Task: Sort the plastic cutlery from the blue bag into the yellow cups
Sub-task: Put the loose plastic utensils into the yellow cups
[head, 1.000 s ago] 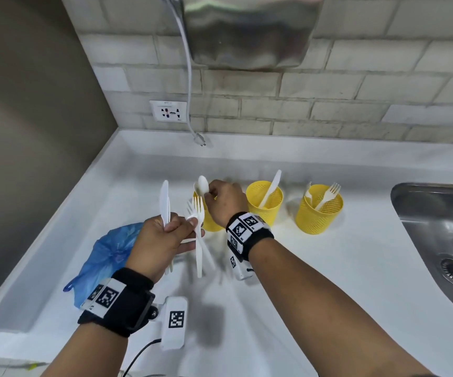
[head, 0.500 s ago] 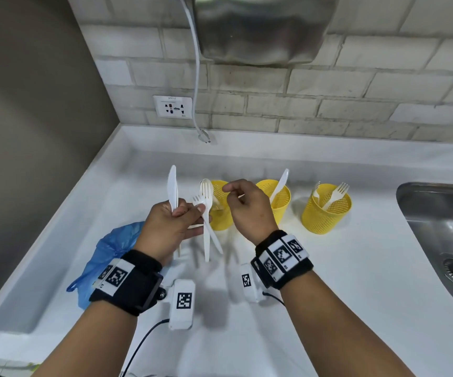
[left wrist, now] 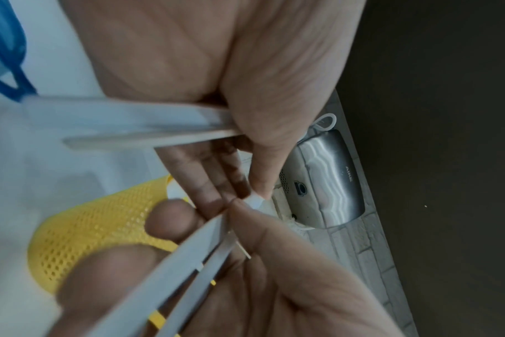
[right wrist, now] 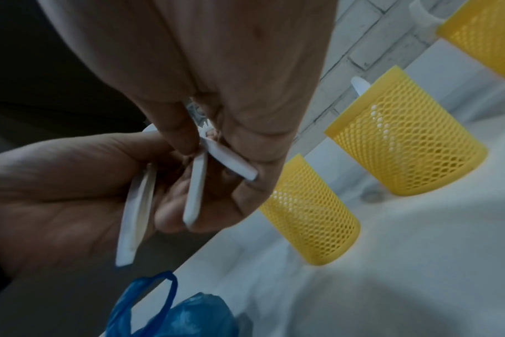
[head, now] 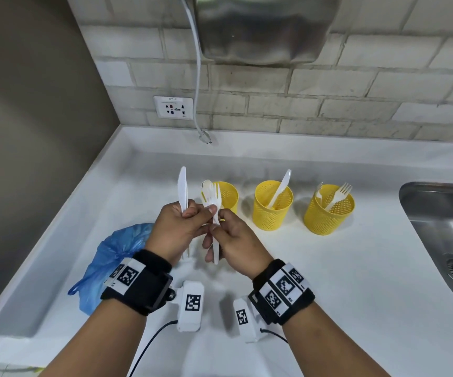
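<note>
My left hand (head: 192, 213) holds upright a white plastic knife (head: 183, 189) and two white forks (head: 214, 194). My right hand (head: 217, 221) pinches a fork handle (right wrist: 231, 162) just below the left thumb. Knife handles (left wrist: 147, 130) cross the left palm. Three yellow mesh cups stand in a row behind the hands. The left cup (head: 229, 197) sits behind the forks with a spoon bowl (head: 206, 186) at its rim. A knife stands in the middle cup (head: 273, 210). The right cup (head: 328, 213) holds forks. The blue bag (head: 116, 257) lies crumpled under my left wrist.
A steel sink (head: 443, 227) is sunk into the white counter (head: 328, 281) at the right. A steel hand dryer (head: 263, 28) hangs on the brick wall above, with its unplugged cable (head: 205, 138) dangling beside a wall socket (head: 173, 107). A grey wall closes the left side.
My right hand left a spoon at the left cup, came back to the bundle in my left hand, and now pinches a fork handle. The left hand barely moved.
</note>
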`<state>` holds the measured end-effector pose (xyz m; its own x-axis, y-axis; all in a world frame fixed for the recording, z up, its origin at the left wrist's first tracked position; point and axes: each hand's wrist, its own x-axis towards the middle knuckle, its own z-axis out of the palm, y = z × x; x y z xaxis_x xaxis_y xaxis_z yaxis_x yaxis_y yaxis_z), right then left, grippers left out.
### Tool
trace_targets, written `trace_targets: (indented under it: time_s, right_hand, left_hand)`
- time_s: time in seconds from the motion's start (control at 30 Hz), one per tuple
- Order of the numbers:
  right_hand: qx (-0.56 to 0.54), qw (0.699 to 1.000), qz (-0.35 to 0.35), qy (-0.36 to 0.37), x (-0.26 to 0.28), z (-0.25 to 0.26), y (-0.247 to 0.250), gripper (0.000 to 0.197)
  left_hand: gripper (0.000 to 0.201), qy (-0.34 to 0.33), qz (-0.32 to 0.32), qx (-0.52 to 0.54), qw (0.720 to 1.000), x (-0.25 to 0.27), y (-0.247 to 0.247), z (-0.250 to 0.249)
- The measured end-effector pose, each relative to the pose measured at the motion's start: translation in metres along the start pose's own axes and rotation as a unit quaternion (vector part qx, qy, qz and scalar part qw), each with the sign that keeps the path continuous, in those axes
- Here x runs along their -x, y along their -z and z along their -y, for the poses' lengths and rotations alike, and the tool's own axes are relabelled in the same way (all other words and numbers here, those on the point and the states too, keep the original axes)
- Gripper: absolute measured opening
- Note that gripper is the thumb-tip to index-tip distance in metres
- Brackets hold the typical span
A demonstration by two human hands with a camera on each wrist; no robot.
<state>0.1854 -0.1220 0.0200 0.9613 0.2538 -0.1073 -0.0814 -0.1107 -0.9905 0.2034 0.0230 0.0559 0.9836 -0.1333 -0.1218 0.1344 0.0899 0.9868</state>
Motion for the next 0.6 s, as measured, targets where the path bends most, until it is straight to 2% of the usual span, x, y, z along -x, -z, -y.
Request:
trace_targets:
  time_s: [0.1,0.23,0.3,0.43,0.6]
  right_hand:
    - [-0.002,1.0,-0.016,0.006,0.003,0.002,-0.003,0.016]
    - [-0.097,0.993,-0.061,-0.022,0.004,0.001,-0.006,0.022]
    - [-0.097,0.992,-0.072,-0.029,0.004,0.0,-0.005,0.026]
    - [-0.036,0.997,-0.069,-0.022,0.003,-0.002,0.001,0.03]
    - [-0.118,0.988,-0.055,-0.078,0.003,0.003,0.007,0.024]
  left_hand:
    - [0.056,-0.009,-0.034,-0.008,0.999,0.0,0.0,0.002]
    - [0.055,-0.006,-0.041,-0.016,0.999,0.0,0.002,0.003]
    - [0.054,-0.007,-0.034,-0.02,0.999,0.0,0.002,0.002]
    - [0.056,-0.012,-0.001,-0.036,0.999,-0.001,0.001,0.003]
    - [0.053,-0.018,-0.009,-0.033,0.999,-0.003,-0.002,0.008]
